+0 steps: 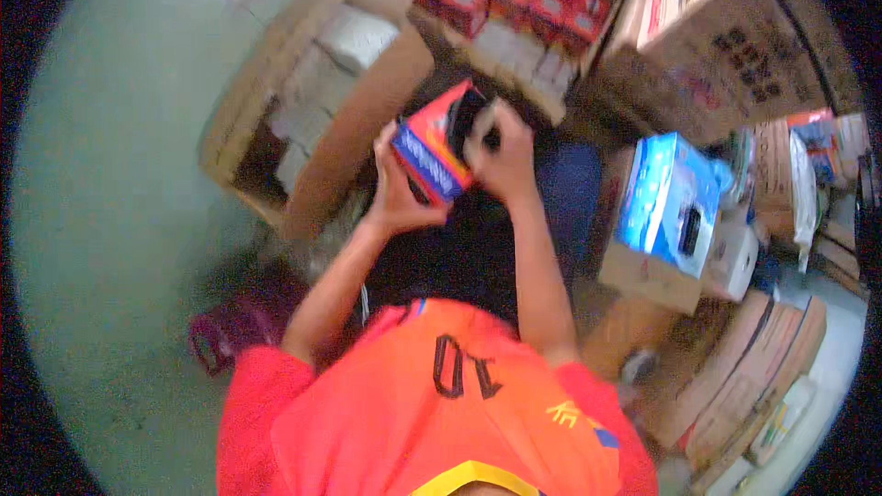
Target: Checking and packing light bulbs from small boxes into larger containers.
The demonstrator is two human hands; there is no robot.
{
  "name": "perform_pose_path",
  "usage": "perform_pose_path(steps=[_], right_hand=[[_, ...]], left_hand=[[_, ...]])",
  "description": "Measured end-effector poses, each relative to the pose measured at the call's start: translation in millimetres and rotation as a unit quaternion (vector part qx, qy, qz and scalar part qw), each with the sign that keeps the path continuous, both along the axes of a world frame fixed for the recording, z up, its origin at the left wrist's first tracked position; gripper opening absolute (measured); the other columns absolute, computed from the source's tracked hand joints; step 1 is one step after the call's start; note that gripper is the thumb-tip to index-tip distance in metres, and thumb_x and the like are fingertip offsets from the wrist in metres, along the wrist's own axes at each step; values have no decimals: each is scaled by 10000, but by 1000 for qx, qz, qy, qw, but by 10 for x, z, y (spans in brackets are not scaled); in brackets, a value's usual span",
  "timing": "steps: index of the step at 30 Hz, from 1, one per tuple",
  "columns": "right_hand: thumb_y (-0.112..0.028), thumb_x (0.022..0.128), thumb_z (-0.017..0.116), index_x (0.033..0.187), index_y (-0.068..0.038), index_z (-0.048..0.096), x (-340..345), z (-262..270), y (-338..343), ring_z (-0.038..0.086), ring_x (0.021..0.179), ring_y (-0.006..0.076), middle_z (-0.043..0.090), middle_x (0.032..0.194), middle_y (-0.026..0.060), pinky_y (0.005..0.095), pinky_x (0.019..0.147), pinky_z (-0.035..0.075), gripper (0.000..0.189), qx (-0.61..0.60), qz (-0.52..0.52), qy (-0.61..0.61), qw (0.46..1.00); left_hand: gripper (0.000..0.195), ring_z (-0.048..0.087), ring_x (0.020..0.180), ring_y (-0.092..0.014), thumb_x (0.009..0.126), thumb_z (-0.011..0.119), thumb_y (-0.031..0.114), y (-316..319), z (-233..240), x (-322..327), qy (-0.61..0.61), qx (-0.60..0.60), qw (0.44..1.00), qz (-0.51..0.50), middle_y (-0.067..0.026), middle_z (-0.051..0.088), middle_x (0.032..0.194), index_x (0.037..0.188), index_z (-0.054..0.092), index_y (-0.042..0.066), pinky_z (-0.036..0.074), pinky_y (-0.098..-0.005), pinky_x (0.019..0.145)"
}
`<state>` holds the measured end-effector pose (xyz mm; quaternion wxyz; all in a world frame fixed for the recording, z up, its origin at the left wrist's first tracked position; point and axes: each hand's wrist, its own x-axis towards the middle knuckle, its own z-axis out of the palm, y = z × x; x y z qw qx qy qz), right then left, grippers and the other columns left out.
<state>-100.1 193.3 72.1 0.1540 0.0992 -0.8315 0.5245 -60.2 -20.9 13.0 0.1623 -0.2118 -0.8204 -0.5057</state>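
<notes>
A small red, orange and blue box (434,151) with printing on it is held in front of me, tilted. My left hand (403,186) grips its lower left side, thumb and fingers on opposite edges. At the box's upper right side, beside a dark area that may be an opening or a dark item, is my right hand (499,145). Its fingers are bent and blurred, so whether they pinch something dark is unclear. Behind the box lies an open cardboard carton (358,110) with white and pale packages inside.
Another carton (496,72) at the top holds several red and white boxes. Large closed cardboard boxes (730,62) stand at upper right. A blue and white box (665,200) rests on a brown carton to the right. Flattened cardboard (744,372) lies lower right, and a purple object (234,331) lower left.
</notes>
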Motion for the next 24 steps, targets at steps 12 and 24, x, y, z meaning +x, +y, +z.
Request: perform_pose_path(steps=[12, 24], right_hand=[[-183, 832, 796, 1228, -82, 692, -39, -64, 128, 709, 1198, 392, 741, 1248, 175, 480, 1041, 557, 422, 95, -23, -10, 995], [-133, 832, 800, 1284, -24, 659, 311, 51, -117, 619, 1345, 430, 674, 1390, 239, 514, 1192, 472, 486, 113, 140, 122, 976]], left_hand=[[1483, 385, 1444, -398, 521, 1001, 388, 36, 117, 9, -24, -72, 997, 5, -215, 368, 1470, 1656, 107, 55, 287, -544, 1270], [1504, 398, 1426, -403, 467, 1015, 371, -121, 63, 15, -30, -73, 997, -4, -222, 352, 1513, 1639, 134, 33, 317, -533, 1257]])
